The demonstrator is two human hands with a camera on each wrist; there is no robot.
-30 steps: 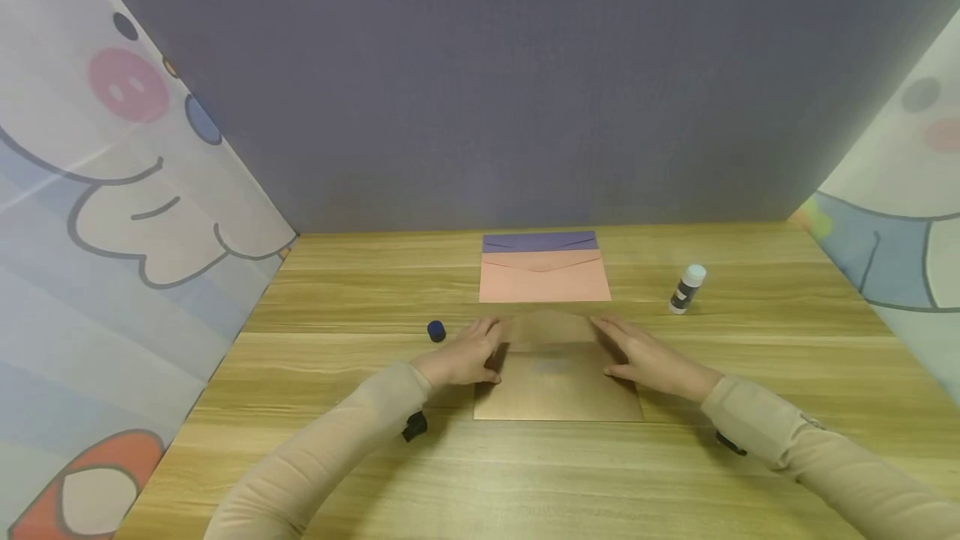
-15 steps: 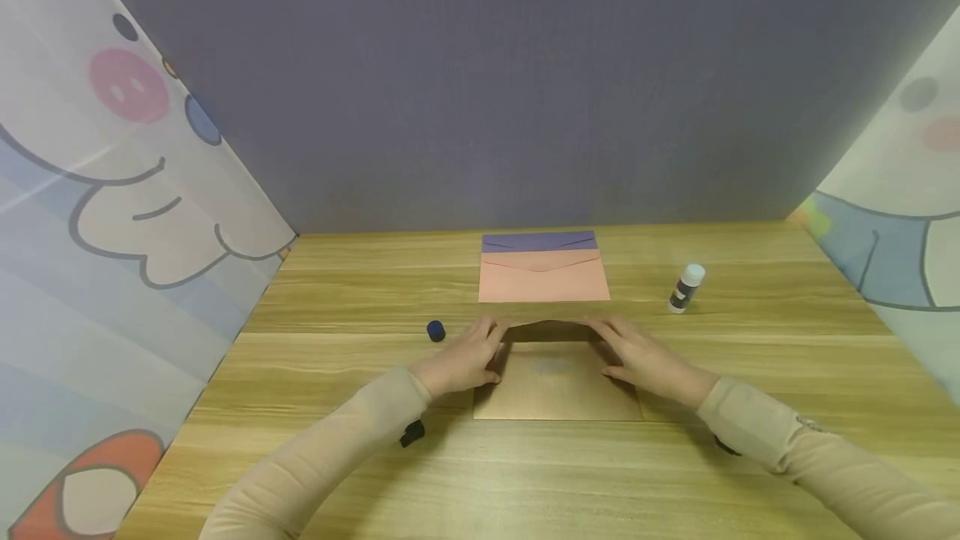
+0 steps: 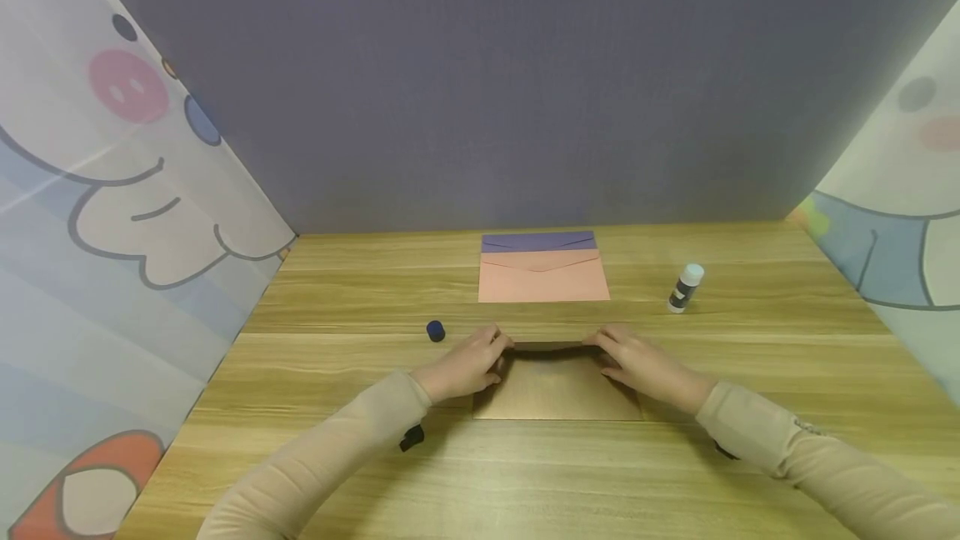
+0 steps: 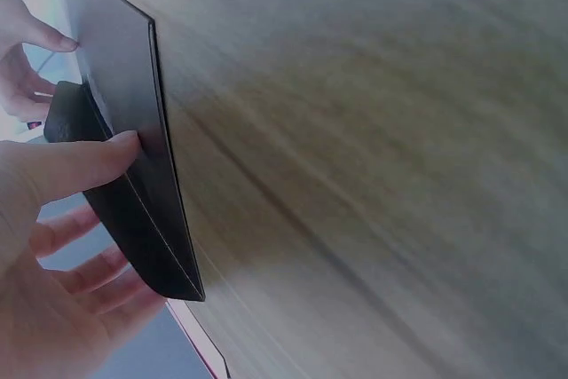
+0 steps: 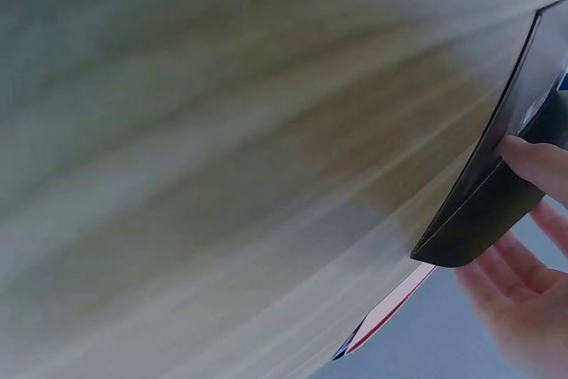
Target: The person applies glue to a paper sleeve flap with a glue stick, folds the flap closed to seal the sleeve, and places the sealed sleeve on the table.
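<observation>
A gold-brown envelope [image 3: 557,394] lies on the wooden table in front of the person, its flap [image 4: 133,232] raised along the far edge and bent toward the near side. At the envelope's left end, the left hand [image 3: 463,365] has its thumb [image 4: 115,155] on the body and its fingers behind the flap. The right hand [image 3: 647,363] mirrors this at the other end, thumb on the body and fingers curled behind the flap in the right wrist view. In the head view the flap shows nearly edge-on, with a dark shadow beneath it.
Beyond the gold envelope lie a pink envelope [image 3: 543,283] and a purple envelope [image 3: 538,241], overlapping. A small dark blue cap [image 3: 436,331] stands left of the left hand. A white-capped bottle [image 3: 686,288] is at the right. A grey panel [image 3: 540,90] borders the table's far edge.
The flap has swung from lying back, away from the person, up and over toward the envelope's body. Both hands' fingers have moved slightly nearer with it; the thumbs stay on the body.
</observation>
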